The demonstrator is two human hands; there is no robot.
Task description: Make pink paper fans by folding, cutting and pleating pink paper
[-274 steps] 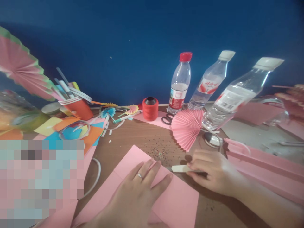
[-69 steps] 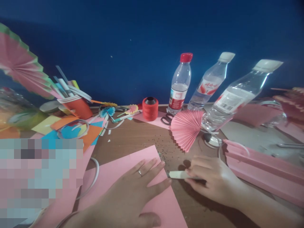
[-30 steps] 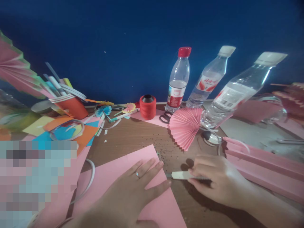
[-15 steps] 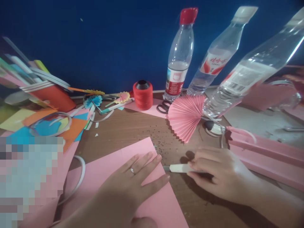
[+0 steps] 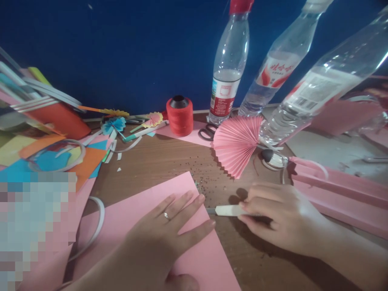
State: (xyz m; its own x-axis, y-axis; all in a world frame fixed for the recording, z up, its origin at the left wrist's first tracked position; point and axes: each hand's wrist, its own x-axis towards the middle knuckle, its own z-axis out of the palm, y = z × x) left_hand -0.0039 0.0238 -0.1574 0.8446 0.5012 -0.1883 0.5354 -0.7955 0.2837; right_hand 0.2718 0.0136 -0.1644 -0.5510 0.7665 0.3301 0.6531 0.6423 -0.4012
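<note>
My left hand lies flat with its fingers spread on a folded pink paper sheet, and a ring shows on one finger. To the right, my right hand is closed around the white handle of a utility knife. The knife's thin blade points left and meets the right edge of the pink sheet, near my left fingertips. A pleated pink paper fan rests on the table beyond my right hand, and small dark specks lie between fan and sheet.
Three bottles, one with a red cap, stand at the back. Red thread spool and black scissors lie left of them. An orange container of paper strips leans at left; pink paper lies at right.
The view has shifted slightly, so the bottles reach higher in the picture and the items at left sit further left. Both hands keep nearly the same place and grip.
</note>
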